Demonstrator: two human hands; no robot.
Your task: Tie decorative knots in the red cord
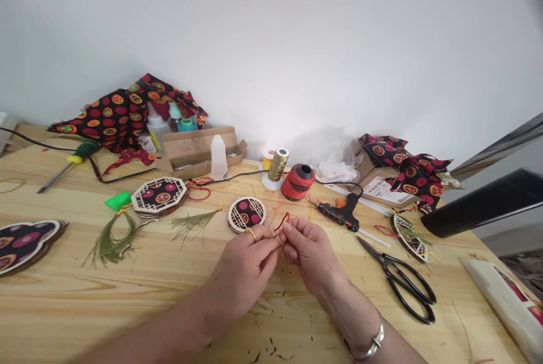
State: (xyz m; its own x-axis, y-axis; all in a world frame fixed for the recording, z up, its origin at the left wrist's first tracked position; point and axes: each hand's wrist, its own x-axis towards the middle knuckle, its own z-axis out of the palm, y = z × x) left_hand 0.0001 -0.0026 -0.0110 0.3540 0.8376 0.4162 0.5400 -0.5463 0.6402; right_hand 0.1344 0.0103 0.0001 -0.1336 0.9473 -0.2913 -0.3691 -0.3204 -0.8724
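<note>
A short red cord [281,224] forms a small loop above the fingers of both hands. My left hand [248,259] is closed, pinching the cord between thumb and forefinger. Pressed close to it, my right hand [311,251] pinches the same cord from the other side. Just behind my left hand lies a round wooden-framed ornament [246,213] with patterned fabric inside. The cord's ends are hidden by the fingers. A red spool of cord [298,182] stands behind my hands, beside a gold thread spool [279,165].
Black scissors [403,279] and a glue gun [341,211] lie on the right. An octagonal ornament [159,195], green tassels [112,239] and a screwdriver [70,163] are on the left. A white bottle [219,158] stands by an open cardboard box [186,149]. Dark scraps lie before me.
</note>
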